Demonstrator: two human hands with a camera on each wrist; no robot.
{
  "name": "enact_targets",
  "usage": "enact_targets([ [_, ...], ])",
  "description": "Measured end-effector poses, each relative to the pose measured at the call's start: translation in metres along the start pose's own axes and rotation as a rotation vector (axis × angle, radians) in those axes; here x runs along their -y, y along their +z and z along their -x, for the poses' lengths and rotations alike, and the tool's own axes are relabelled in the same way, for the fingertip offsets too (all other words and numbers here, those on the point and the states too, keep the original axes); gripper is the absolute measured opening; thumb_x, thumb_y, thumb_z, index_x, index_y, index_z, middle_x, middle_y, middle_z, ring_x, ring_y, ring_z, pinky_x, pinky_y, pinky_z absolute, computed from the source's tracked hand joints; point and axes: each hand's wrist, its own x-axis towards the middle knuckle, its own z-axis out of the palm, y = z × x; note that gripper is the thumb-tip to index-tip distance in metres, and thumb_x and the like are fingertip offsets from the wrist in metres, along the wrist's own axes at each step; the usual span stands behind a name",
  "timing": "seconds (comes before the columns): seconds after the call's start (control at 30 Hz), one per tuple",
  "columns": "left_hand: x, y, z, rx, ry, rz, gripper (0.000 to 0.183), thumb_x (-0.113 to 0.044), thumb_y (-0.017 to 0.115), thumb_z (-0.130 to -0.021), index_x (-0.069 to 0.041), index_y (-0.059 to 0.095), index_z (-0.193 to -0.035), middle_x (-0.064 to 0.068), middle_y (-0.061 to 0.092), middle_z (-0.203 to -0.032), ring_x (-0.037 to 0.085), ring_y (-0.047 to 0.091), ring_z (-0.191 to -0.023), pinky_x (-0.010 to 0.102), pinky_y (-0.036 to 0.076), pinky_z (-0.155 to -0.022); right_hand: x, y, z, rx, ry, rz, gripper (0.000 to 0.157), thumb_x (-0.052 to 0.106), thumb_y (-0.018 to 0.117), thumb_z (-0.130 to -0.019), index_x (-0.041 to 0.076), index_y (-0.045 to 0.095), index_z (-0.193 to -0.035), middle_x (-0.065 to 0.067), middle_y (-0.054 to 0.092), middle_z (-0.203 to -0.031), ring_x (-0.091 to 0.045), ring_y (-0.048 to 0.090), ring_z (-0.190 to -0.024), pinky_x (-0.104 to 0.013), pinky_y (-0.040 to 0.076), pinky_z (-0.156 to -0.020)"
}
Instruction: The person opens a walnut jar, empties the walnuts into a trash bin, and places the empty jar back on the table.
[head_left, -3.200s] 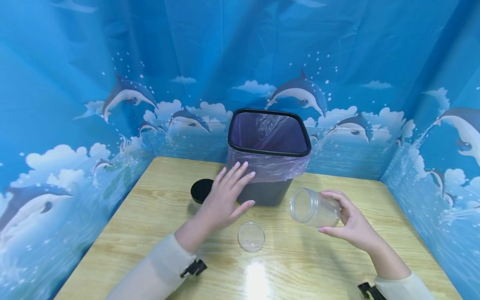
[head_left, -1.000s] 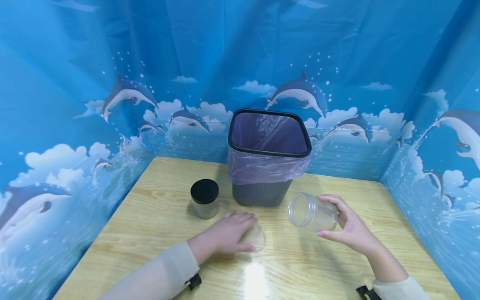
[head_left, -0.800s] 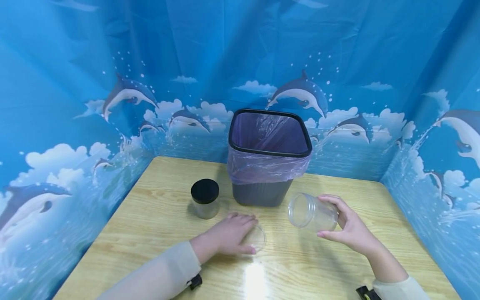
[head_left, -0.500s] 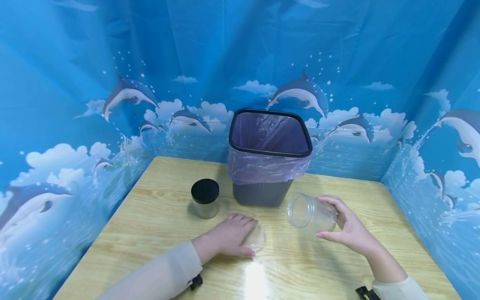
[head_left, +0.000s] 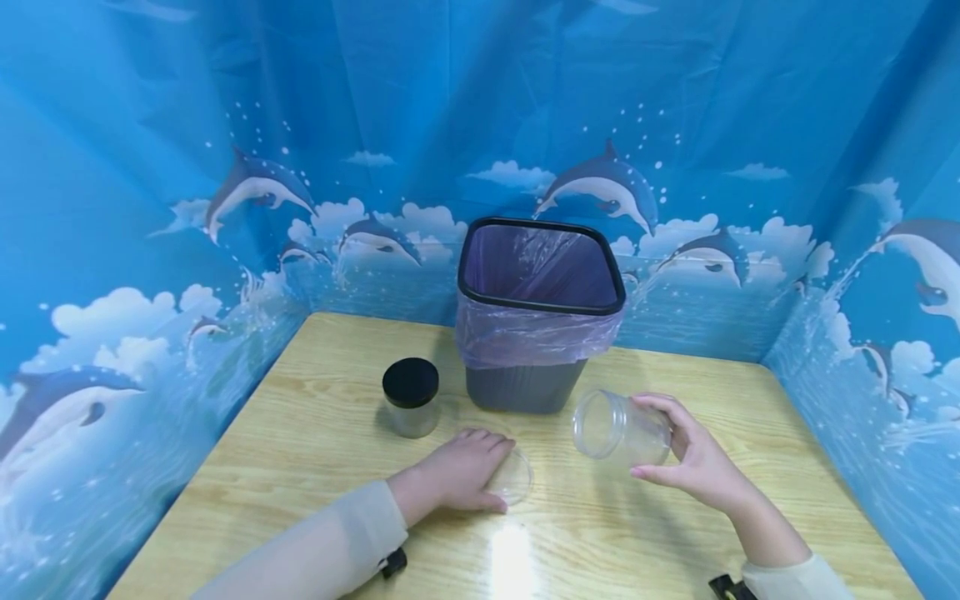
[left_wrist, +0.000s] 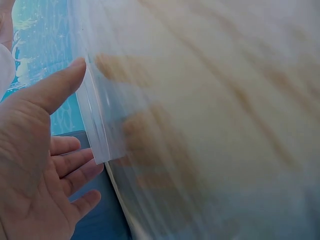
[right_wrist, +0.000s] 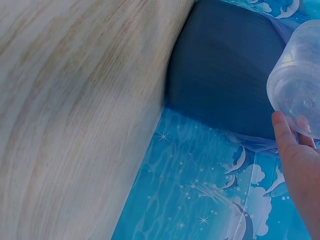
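Observation:
In the head view, my left hand lies over the left part of a round clear lid on the table, gripping its edge between thumb and fingers. The left wrist view has the thumb and fingertips right at the lid's rim. My right hand holds a clear plastic jar around its base. The jar is tilted on its side above the table, its uncovered mouth facing left. Its rounded bottom shows in the right wrist view, the fingers against it.
A second clear jar with a black lid stands upright left of the lid. Behind sits a grey bin with a black rim and a purple liner bag. Blue dolphin-print curtains enclose the wooden table.
My left hand has come down from in front of the bin onto the clear lid and stays there. The right hand and its jar have shifted slightly left and down.

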Motion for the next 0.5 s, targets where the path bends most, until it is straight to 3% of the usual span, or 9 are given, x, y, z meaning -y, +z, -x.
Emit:
enact_targets([
  [0.5, 0.0019, -0.0011, -0.0037, -0.027, 0.022, -0.006, 0.097, -0.068, 0.064, -0.085, -0.006, 0.036, -0.154, 0.008, 0.045, -0.152, 0.027, 0.042, -0.139, 0.046, 0.031, -0.116, -0.0018, 0.0021, 0.0002, 0.002, 0.002, -0.009, 0.092, -0.019, 0.082, -0.065, -0.008, 0.038, -0.144, 0.000, 0.045, -0.142, -0.006, 0.046, -0.131, -0.018, 0.040, -0.105],
])
